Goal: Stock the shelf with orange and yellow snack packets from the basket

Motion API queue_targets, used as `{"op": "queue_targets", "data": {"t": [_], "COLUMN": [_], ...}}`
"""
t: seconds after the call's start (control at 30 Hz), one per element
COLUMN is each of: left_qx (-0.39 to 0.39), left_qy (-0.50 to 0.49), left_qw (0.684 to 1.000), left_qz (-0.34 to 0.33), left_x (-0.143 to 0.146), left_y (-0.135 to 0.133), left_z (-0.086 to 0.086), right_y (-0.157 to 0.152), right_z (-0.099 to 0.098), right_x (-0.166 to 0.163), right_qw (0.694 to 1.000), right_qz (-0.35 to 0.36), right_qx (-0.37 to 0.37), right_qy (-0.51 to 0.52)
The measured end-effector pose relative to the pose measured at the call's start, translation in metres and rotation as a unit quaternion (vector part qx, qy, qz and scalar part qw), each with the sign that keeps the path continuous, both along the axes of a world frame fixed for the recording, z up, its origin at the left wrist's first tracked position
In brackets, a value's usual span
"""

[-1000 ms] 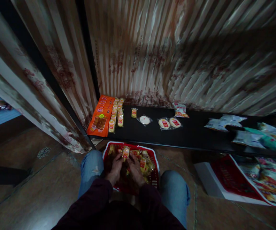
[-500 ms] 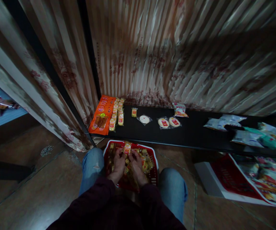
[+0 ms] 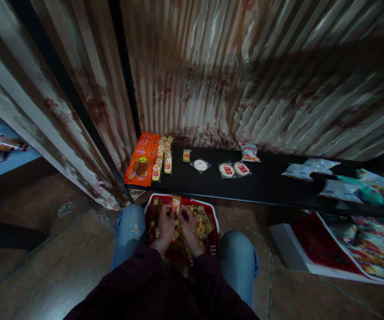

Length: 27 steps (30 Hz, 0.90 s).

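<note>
Over the red basket (image 3: 216, 222) between my knees, a small yellow snack packet (image 3: 176, 203) with a red-and-white label is held up by its sides. My left hand (image 3: 166, 226) pinches it from the left, my right hand (image 3: 189, 227) from the right. More yellow-wrapped snack packets (image 3: 203, 222) fill the basket below. Just beyond it, on the black shelf (image 3: 198, 186), similar packets (image 3: 167, 162) stand in rows beside orange snack bags (image 3: 142, 162). A single yellow packet (image 3: 186, 155) stands apart, near a round white wrapped snack (image 3: 200, 165).
Two round wrapped snacks (image 3: 234, 169) and a white-and-red bag (image 3: 250, 152) sit mid-shelf. White and green bags (image 3: 342, 190) lie to the right. Below them is another red basket (image 3: 325, 249) of snacks. A black post (image 3: 125, 66) and striped curtain (image 3: 195, 80) border the shelf.
The hands and the packet stay nearly in place over the basket, with the packet marginally higher. The whole view has shifted slightly; the shelf items look the same.
</note>
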<state>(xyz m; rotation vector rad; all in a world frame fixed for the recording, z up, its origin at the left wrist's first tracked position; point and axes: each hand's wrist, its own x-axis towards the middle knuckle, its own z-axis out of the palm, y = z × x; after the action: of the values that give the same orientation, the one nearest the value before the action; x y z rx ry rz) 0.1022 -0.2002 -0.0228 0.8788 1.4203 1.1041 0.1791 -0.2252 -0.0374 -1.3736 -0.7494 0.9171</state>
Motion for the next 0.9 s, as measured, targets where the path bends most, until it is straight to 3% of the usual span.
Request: {"op": "queue_targets", "data": {"t": [0.2,0.57,0.9], "left_qx": [-0.004,-0.027,-0.074], "left_qy": [0.023,-0.027,-0.049], "left_qw": [1.000,0.999,0.996], "left_qz": [-0.020,-0.026,0.009], "left_x": [-0.001,0.001,0.004], "left_y": [-0.001,-0.005,-0.004], "left_z": [0.005,0.008,0.016], "right_y": [0.002,0.001,-0.006], "right_z": [0.004,0.003,0.015], "right_x": [-0.001,0.002,0.001], "right_qw": [0.999,0.989,0.992], "right_qz": [0.005,0.005,0.020], "right_qx": [-0.005,-0.024,-0.024], "right_qy": [-0.042,-0.143,-0.119]}}
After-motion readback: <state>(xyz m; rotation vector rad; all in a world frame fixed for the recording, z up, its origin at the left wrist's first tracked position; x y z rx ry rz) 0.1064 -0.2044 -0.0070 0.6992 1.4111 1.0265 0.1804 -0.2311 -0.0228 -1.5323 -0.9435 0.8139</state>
